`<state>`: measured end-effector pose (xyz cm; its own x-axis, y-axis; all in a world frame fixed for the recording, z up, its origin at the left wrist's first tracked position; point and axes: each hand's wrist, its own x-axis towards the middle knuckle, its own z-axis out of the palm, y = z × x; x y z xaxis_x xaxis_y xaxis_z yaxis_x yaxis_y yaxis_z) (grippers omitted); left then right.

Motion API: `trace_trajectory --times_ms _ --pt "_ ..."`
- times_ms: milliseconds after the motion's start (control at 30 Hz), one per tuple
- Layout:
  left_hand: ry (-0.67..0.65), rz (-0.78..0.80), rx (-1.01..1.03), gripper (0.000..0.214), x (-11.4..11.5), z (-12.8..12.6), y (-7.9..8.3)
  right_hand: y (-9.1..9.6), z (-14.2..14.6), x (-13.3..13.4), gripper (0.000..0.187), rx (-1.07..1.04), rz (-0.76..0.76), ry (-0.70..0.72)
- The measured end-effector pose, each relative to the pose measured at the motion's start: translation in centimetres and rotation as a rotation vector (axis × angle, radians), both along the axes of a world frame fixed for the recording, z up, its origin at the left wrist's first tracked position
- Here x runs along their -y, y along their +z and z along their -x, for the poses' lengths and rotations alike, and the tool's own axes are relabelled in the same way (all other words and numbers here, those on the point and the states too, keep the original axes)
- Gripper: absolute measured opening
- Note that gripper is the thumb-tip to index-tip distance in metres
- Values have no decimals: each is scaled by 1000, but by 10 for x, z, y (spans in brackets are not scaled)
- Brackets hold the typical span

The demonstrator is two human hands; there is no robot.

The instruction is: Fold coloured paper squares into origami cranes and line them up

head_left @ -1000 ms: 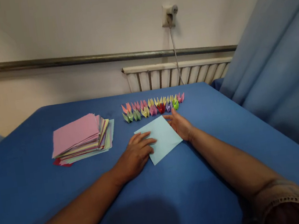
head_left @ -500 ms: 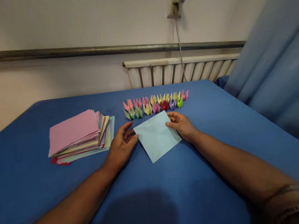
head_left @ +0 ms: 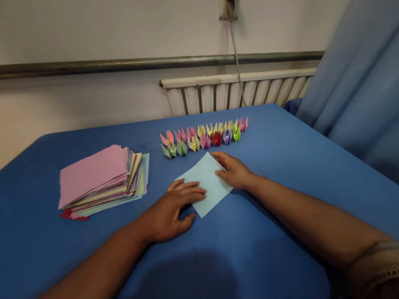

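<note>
The left hand (head_left: 167,214) has moved onto the blue sheet (head_left: 212,186), its fingers loosely extended, while the right hand (head_left: 237,172) pinches the right edge.

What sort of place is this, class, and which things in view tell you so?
It looks like an indoor room, perhaps a clinic or ward, though nothing settles that. The signs are the long rail along the wall, the socket above it and the hanging blue curtain.
</note>
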<state>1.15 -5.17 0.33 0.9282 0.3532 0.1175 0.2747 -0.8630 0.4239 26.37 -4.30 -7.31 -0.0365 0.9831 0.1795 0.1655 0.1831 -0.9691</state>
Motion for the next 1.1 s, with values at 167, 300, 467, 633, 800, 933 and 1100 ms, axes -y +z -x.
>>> trace_trajectory --times_ms 167,300,467,633,800,933,1100 --pt "-101 -73 -59 40 6 -4 2 9 1 6 61 -104 70 157" --pt "-91 -124 -55 33 6 -4 2 12 2 7 60 -132 109 183" --pt "-62 -34 -92 52 8 -2 7 5 2 5 63 49 2 -58" --pt "13 -174 -77 32 13 -11 -1 1 1 3 62 107 -32 -71" --pt "108 -291 6 25 2 -11 -13 5 2 5 60 74 -10 25" --pt "270 -244 191 22 0 -7 -11 11 5 10 61 -19 32 181" --pt "393 -151 30 33 5 -11 -10 17 9 15 48 -54 78 316"
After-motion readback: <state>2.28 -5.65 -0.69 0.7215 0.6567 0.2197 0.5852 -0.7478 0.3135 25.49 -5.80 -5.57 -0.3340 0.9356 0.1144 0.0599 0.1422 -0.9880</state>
